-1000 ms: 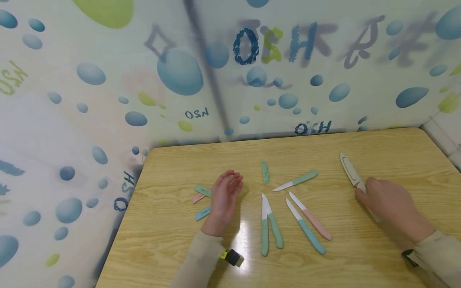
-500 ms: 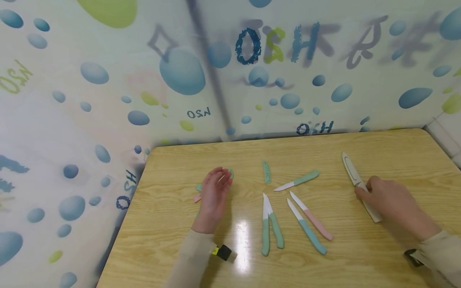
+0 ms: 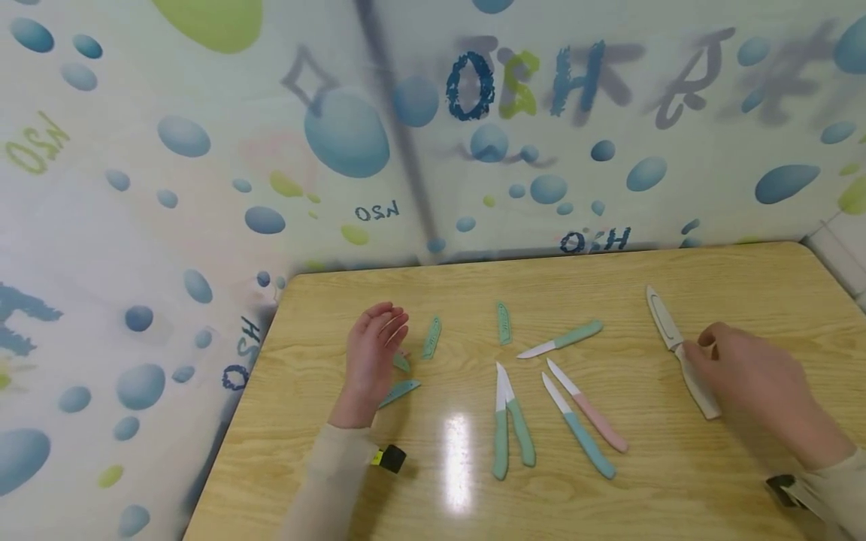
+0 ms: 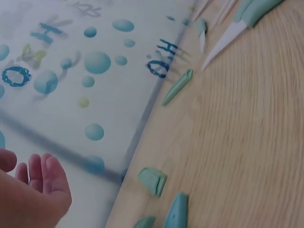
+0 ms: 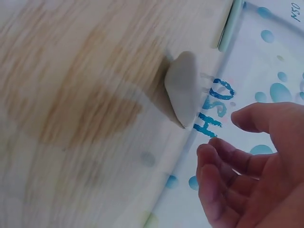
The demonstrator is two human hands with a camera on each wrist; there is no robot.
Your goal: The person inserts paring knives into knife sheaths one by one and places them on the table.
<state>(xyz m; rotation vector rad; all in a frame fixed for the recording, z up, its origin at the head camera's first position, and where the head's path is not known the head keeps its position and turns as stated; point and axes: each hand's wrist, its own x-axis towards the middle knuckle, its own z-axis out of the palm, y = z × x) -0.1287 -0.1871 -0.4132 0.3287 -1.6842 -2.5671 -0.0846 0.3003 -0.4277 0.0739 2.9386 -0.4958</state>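
My left hand (image 3: 372,359) hovers over the table's left side, fingers relaxed and holding nothing. It partly covers a green blade sheath (image 3: 401,362) and a blue sheath (image 3: 399,392). Just right of it lies another green sheath (image 3: 431,338). On the right, a cream knife (image 3: 698,385) with its blade in a cream sheath (image 3: 663,317) lies on the table. My right hand (image 3: 758,383) is beside its handle. In the right wrist view, a gap separates thumb and fingers of the right hand (image 5: 256,171) from the cream handle (image 5: 183,88).
Mid-table lie bare-bladed knives: two green ones (image 3: 501,443) with tips together, a blue one (image 3: 588,443), a pink one (image 3: 598,421) and another green one (image 3: 575,334). A green sheath (image 3: 504,323) lies behind them. A patterned wall covering (image 3: 419,180) borders the wooden table (image 3: 460,285).
The left hand has moved left, uncovering a green sheath on the table. My right hand has let go of the cream knife and shifted slightly right; the knife stays on the table.
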